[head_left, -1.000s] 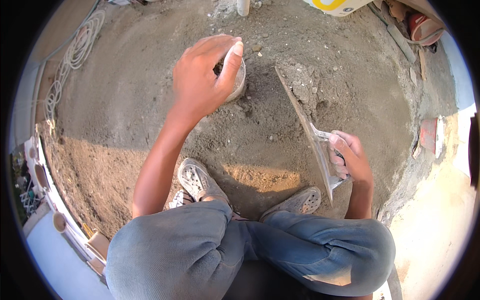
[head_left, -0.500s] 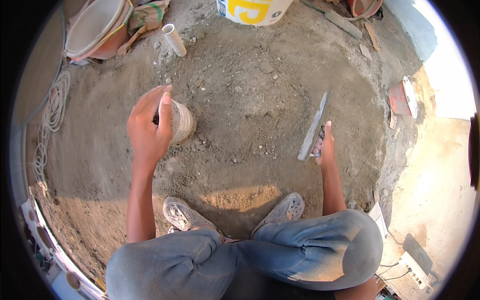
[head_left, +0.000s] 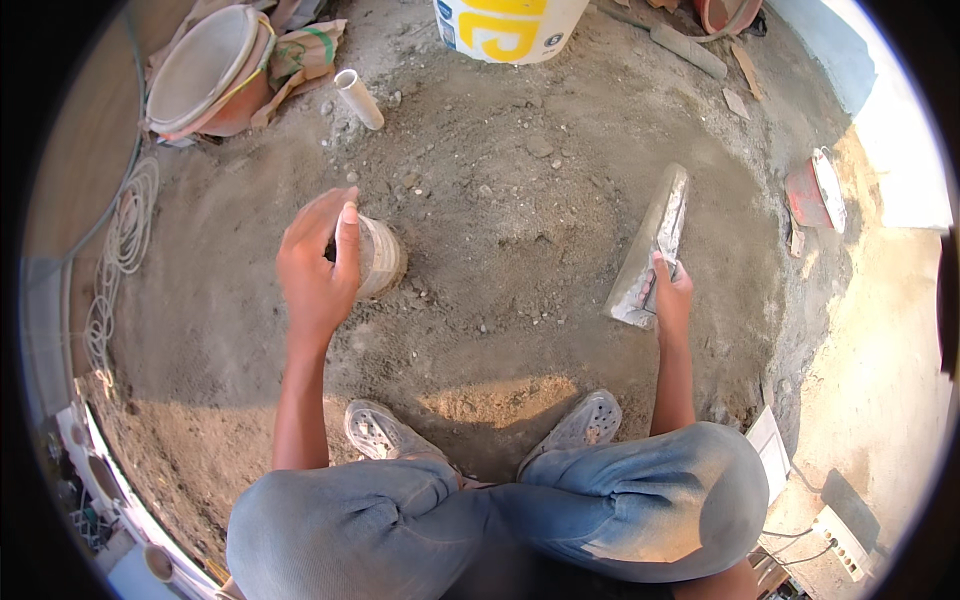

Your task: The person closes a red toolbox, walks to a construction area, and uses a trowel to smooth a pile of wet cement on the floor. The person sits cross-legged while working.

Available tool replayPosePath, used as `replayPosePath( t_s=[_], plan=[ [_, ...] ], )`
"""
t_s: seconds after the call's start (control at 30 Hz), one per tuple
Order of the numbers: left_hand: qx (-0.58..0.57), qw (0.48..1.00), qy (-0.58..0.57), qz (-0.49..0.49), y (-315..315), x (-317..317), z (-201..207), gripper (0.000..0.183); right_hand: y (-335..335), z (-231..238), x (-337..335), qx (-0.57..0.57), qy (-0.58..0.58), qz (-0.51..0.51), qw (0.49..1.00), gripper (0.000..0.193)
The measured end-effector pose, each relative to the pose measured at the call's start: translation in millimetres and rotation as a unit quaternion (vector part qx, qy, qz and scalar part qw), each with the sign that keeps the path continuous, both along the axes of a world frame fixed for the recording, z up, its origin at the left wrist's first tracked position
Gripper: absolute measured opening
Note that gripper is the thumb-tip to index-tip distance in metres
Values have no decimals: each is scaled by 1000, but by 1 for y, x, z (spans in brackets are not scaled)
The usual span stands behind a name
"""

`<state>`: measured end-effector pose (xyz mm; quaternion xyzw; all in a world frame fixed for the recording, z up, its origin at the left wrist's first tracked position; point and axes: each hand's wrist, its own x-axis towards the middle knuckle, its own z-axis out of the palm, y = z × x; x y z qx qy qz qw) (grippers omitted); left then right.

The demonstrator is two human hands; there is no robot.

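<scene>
My left hand (head_left: 318, 262) is raised over the left side of a short, dirty, pale cylinder (head_left: 384, 258) on the soil. Its fingers and thumb stretch forward with a gap between them. Part of the cylinder is hidden behind this hand, so I cannot tell whether they touch. On the right, my right hand (head_left: 672, 292) grips the handle of a long, flat metal trowel (head_left: 655, 225). The blade's back, with its handle mount, faces up toward me, and the fingers wrap under the handle. Grey-brown damp soil (head_left: 500, 270) with small stones spreads between the hands.
A white pipe stub (head_left: 360, 100) stands at the far left, near a reddish tub (head_left: 232, 105). A white-and-yellow bucket (head_left: 510, 35) is at the far edge. At right are a small red bucket (head_left: 815, 190) and a power strip (head_left: 838, 540). Coiled cable (head_left: 125, 225) lies left.
The trowel has rolled from edge-on to showing its broad face and handle side. The whole view has shifted slightly; my left hand stays beside the cylinder.
</scene>
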<state>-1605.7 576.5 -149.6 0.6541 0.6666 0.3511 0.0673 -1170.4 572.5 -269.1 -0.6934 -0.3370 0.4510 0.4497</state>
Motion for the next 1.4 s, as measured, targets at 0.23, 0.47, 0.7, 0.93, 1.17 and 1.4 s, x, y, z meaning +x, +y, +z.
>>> replayPosePath(
  t_s=[0.23,0.47,0.7,0.93,1.17,1.4],
  plan=[
    [18,999,25,-13,-1,-3,0,26,15,51,-5,114,-308,54,943,27],
    [-11,995,91,-44,0,-12,-2,31,-15,233,-36,275,-196,276,900,18],
    [3,1000,27,-3,-4,-10,-3,24,11,278,-48,-267,-400,384,788,40],
    [-72,994,81,-28,-3,-14,6,26,33,295,-16,-221,-526,571,591,44],
    [-188,981,25,48,-8,-16,85,65,-24,325,-51,-107,-448,622,633,47],
    [-178,832,-397,344,-108,3,248,63,-107,389,-99,-239,-318,636,662,41]
  ],
)
